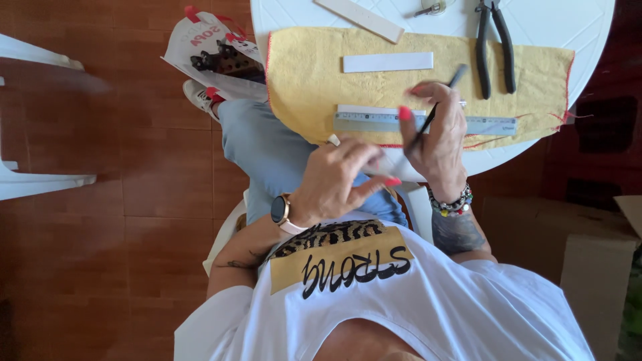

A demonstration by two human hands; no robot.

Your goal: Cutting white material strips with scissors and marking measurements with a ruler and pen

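Fingers R hand pinch pen | axis diagonal, tip lower-left | L hand loose

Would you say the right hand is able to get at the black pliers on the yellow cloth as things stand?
Probably yes: the pliers lie uncovered just beyond the right hand, though it already holds a black pen.
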